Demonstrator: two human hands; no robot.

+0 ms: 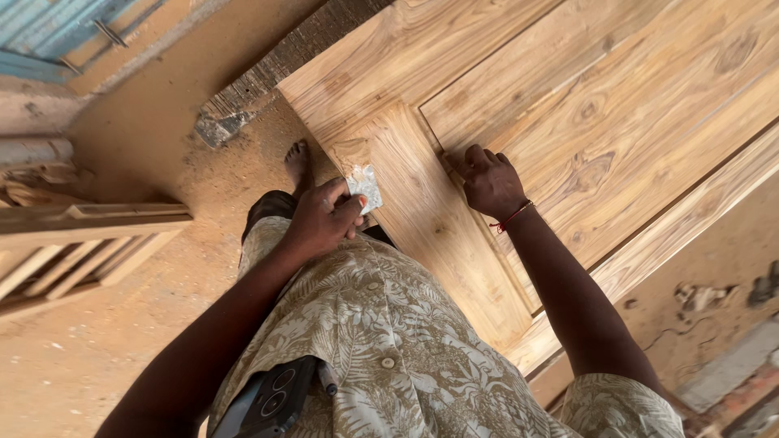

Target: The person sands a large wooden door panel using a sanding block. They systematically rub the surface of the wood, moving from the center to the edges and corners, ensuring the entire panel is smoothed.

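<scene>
A large panelled wooden door point(617, 97) lies flat in front of me. My left hand point(323, 219) pinches a small pale grey sheet, likely sandpaper point(365, 186), against the door's near frame board, close to its corner. My right hand point(491, 182), with a red thread around the wrist, rests on the door with curled fingers at the groove between frame and panel. It holds nothing that I can see. My bare foot point(297, 162) stands on the dusty floor beside the door's corner.
Sawdust covers the sandy floor point(122, 324). A slatted wooden frame point(73, 251) lies at the left. A phone point(272, 401) pokes out of my shirt pocket. Bricks and rubble point(730, 373) sit at the lower right.
</scene>
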